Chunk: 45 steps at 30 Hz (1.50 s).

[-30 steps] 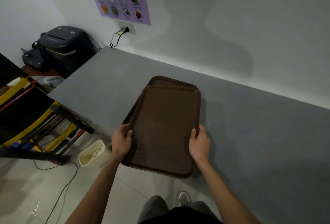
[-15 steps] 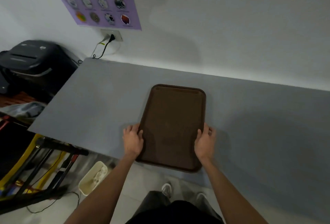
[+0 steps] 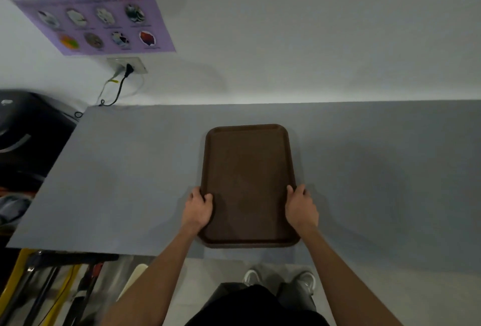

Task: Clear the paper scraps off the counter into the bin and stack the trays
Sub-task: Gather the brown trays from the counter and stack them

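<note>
- The brown tray (image 3: 247, 182) is a rectangle with rounded corners, a low raised rim and a matte, finely grained plastic face. It lies flat and lengthwise away from the person. Only one outline shows, so I cannot tell whether another tray sits beneath it.
- The left hand (image 3: 197, 207) grips the tray's left long rim, thumb hooked over the edge and fingers curled at the outer side.
- The right hand (image 3: 302, 207) grips the tray's right long rim in the same way.
- The tray rests on a smooth, dull grey counter (image 3: 130, 182), its near end close to the counter's front edge.
- Behind the tray rises a plain white wall (image 3: 312, 39).
- Up and left of the tray hangs a purple poster (image 3: 96, 21) reading "check before you shred!", with a wall socket (image 3: 130, 65) and black cable below it.
- Far left of the tray stands a black shredder (image 3: 28, 138).
- Below and left of the tray, a cream bin (image 3: 135, 276) shows partly on the pale floor.
</note>
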{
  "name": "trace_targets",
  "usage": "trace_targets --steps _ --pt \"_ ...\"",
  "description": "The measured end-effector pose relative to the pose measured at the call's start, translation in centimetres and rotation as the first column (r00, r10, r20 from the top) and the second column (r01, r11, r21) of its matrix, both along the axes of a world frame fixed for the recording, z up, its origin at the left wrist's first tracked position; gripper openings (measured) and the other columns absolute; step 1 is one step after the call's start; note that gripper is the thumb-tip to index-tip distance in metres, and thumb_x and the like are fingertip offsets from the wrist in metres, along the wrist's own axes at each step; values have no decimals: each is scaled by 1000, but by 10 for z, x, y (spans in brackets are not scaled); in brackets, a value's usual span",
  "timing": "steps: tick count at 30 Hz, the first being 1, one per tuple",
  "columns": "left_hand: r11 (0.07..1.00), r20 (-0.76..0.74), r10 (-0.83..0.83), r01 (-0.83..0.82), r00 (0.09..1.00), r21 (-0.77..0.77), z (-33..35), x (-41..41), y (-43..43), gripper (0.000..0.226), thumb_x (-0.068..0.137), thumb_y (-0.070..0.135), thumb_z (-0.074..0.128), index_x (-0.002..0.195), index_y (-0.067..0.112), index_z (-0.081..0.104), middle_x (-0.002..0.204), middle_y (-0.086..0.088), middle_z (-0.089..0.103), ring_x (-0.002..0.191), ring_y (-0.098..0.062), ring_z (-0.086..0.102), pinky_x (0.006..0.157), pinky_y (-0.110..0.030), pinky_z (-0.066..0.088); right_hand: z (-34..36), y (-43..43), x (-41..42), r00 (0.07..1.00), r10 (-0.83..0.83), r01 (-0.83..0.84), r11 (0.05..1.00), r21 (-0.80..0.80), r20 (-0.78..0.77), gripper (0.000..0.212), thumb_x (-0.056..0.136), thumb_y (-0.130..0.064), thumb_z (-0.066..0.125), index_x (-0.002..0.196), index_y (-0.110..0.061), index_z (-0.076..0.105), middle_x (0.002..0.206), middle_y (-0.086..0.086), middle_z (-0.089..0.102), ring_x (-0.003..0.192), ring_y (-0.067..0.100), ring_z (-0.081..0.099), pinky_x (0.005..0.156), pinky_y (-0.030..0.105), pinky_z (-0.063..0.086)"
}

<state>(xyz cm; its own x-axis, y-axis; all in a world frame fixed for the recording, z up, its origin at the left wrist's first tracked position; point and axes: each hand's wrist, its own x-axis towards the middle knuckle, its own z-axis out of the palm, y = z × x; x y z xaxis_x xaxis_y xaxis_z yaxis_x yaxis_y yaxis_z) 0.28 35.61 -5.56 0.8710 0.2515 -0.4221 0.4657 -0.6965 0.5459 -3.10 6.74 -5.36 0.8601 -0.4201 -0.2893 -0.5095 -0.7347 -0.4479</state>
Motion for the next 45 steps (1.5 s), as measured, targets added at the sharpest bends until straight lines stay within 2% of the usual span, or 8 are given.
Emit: trace_targets --steps 5,12,15,24,30,35,41,45 --pt "992 39 -114 111 993 64 7 0 8 53 108 53 38 118 7 63 117 -26 71 115 -45 65 96 -47 51 5 -5 -16 998 -48 47 999 26 40 44 112 -49 31 107 -9 48 118 23 66 103 48 67 81 51 53" --pt "976 215 -216 204 952 80 51 -16 -30 51 104 57 40 88 12 58 87 -19 73 92 -44 69 73 -44 47 28 -46 -59 972 -151 149 989 21 183 38 112 -48 34 93 -17 43 104 19 68 91 46 68 68 44 46" --pt "973 277 -230 225 933 48 78 -15 -68 45 106 51 46 86 12 58 82 -13 71 89 -42 68 69 -41 44 48 -84 -74 948 -207 204 978 35 242 41 110 -52 31 91 -18 44 100 16 66 89 45 67 70 50 54" --pt "935 334 -333 355 882 -5 120 -42 -253 50 105 57 47 81 15 59 80 -7 69 85 -37 66 76 -45 52 90 -251 -153 876 -346 359 933 25 336 40 111 -49 37 88 -17 45 100 15 65 91 45 65 68 44 44" --pt "911 325 -374 409 869 -46 127 -101 -392 53 105 57 48 79 11 58 76 -7 66 79 -33 64 76 -46 53 111 -388 -226 877 -354 389 920 -46 325 38 111 -48 39 89 -18 46 104 18 67 96 46 66 71 46 46" --pt "889 316 -392 444 864 -112 138 -139 -505 48 105 53 50 91 9 61 94 -2 66 88 -25 60 83 -43 47 127 -494 -274 871 -362 411 907 -90 332 43 111 -50 36 93 -14 51 104 18 67 94 46 66 73 48 51" --pt "861 352 -441 500 825 -92 145 -154 -620 56 105 56 49 80 7 59 75 -10 65 75 -32 62 74 -47 50 133 -606 -305 845 -400 465 878 -118 355 47 111 -52 35 94 -12 55 102 17 67 92 46 66 73 48 52" --pt "842 373 -477 535 796 -65 142 -152 -697 54 105 54 49 82 6 59 77 -12 65 78 -35 63 77 -49 53 126 -681 -309 840 -409 467 879 -91 356 45 111 -54 34 92 -17 52 98 14 66 86 41 66 68 42 49"
